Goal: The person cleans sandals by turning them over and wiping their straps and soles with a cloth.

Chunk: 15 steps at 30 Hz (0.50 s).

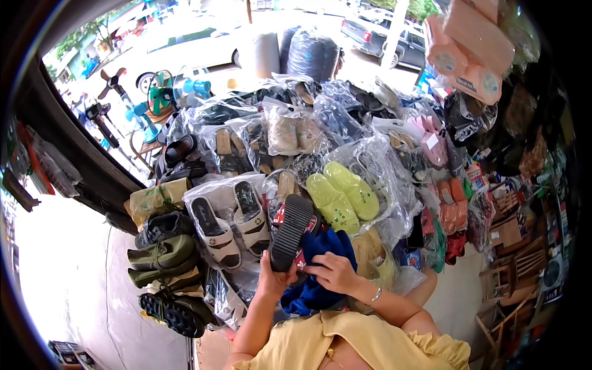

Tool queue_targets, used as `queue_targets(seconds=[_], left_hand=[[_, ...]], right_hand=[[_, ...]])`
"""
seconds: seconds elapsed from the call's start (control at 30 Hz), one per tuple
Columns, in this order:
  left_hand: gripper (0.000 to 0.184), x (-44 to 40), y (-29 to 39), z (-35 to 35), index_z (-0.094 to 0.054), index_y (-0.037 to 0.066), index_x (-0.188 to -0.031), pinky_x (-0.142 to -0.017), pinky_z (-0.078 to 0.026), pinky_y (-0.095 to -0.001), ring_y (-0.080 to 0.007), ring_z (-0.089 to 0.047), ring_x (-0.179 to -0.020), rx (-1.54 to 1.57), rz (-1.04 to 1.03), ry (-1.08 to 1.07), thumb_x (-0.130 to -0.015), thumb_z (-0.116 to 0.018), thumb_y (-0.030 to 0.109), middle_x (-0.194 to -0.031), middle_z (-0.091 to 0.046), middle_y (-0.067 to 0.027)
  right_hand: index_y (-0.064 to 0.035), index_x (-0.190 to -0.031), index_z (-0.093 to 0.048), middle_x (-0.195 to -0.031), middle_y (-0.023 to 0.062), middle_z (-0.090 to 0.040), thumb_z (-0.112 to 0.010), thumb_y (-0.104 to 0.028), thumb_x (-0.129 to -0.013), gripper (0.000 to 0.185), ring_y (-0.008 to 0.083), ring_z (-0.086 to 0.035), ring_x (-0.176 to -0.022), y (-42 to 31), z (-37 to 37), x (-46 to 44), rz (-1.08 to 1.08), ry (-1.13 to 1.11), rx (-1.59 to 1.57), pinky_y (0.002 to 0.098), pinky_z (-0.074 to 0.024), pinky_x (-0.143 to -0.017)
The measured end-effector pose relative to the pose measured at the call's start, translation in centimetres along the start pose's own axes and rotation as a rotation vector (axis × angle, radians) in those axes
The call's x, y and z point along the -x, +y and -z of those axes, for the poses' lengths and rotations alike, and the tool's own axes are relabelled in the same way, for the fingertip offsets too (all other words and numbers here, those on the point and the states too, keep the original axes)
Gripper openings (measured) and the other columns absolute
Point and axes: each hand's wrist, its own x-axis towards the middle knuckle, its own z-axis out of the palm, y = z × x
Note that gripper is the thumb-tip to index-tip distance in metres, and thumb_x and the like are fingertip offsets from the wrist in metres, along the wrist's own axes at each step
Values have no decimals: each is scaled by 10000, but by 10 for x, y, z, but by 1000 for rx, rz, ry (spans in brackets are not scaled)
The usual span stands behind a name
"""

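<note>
Gripping a black-soled sandal (292,233), left hand (275,280) raised, right hand (333,272) angled inward, fingers bent against blue cloth (313,295) beside the grip, closure unclear, white marking on red strap (300,259) illegible.

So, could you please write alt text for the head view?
The right hand holds a sandal, ridged black sole showing; the left hand touches blue cloth. Around them lie plastic-wrapped footwear and lime-green slippers; vehicles stand beyond.

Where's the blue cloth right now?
Head view, lower centre: the blue cloth is bunched by the right hand, below the lime-green slides and beside the black-soled slipper.
</note>
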Motion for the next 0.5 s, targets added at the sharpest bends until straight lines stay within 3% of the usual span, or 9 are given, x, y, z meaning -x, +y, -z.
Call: queue_targets(seconds=[0.07, 0.13, 0.17, 0.23, 0.27, 0.3, 0.4, 0.43, 0.5], left_hand=[[827, -2, 1, -13, -573, 102, -1260, -849, -489, -369, -261, -635, -841, -43, -25, 70, -909, -228, 766, -1015, -677, -115], [833, -16, -11, -52, -600, 110, -1174, -723, -495, -343, -240, -626, -777, -382, -39, 721, -881, -241, 802, -892, -666, -104], [817, -34, -16, -85, -632, 119, -1055, -638, -484, -325, -197, -600, -631, -277, -67, 1017, -866, -253, 817, -768, -643, -58], [809, -20, -12, -52, -646, 116, -967, -643, -503, -332, -160, -521, -496, -141, -15, 817, -873, -244, 812, -714, -629, -28], [766, -16, -13, -37, -629, 119, -854, -635, -486, -328, -137, -393, -392, -72, 22, 567, -886, -260, 789, -599, -546, 4], [681, -21, -19, -36, -608, 113, -938, -439, -292, -250, -112, -325, -400, 64, -68, 560, -928, -313, 726, -553, -414, 24], [512, -16, -22, -28, -571, 105, -985, -548, -307, -284, -94, -258, -389, 255, -29, 437, -1027, -225, 480, -526, -287, 57], [492, -16, -23, -20, -572, 114, -990, -558, -323, -300, -100, -312, -436, 336, 33, 279, -1019, -239, 474, -572, -328, 41], [466, -15, -28, -11, -567, 131, -1024, -581, -346, -306, -126, -407, -558, 53, 20, 500, -1020, -244, 467, -670, -403, 14]], right_hand=[[-152, -1071, -688, -1009, 29, -596, -689, -52, -726, 359, 217, -593, -744, -3, 5, -8, -32, 68, -32, 319, -510, -646], [-156, -1049, -700, -1032, 51, -586, -692, -49, -723, 342, 241, -577, -683, -17, 7, -26, 100, 219, -96, 334, -507, -609], [-148, -1076, -687, -1041, 65, -580, -688, -69, -753, 332, 244, -574, -679, -19, 2, -29, 156, 200, -105, 343, -508, -610], [-148, -1114, -661, -1067, 53, -581, -683, -88, -754, 366, 237, -586, -728, -11, -12, -32, 161, 65, -83, 338, -515, -649], [-148, -1116, -657, -1059, 52, -585, -675, -100, -766, 354, 237, -590, -741, 1, -21, -28, 144, 58, -79, 343, -518, -658], [-149, -1119, -653, -1051, 50, -588, -668, -111, -778, 343, 237, -594, -754, 13, -26, -23, 130, 48, -77, 349, -520, -668], [-117, -1106, -655, -1028, 94, -617, -650, -19, -757, 362, 293, -636, -876, 36, -26, -25, -135, 101, -42, 386, -545, -716], [-109, -1105, -657, -1034, 98, -620, -643, 2, -750, 373, 306, -638, -893, 38, -25, -28, -243, 114, -19, 393, -549, -729], [-107, -1103, -659, -1036, 94, -621, -637, 7, -747, 374, 308, -638, -895, 30, -24, -40, -199, 92, -73, 395, -551, -735]])
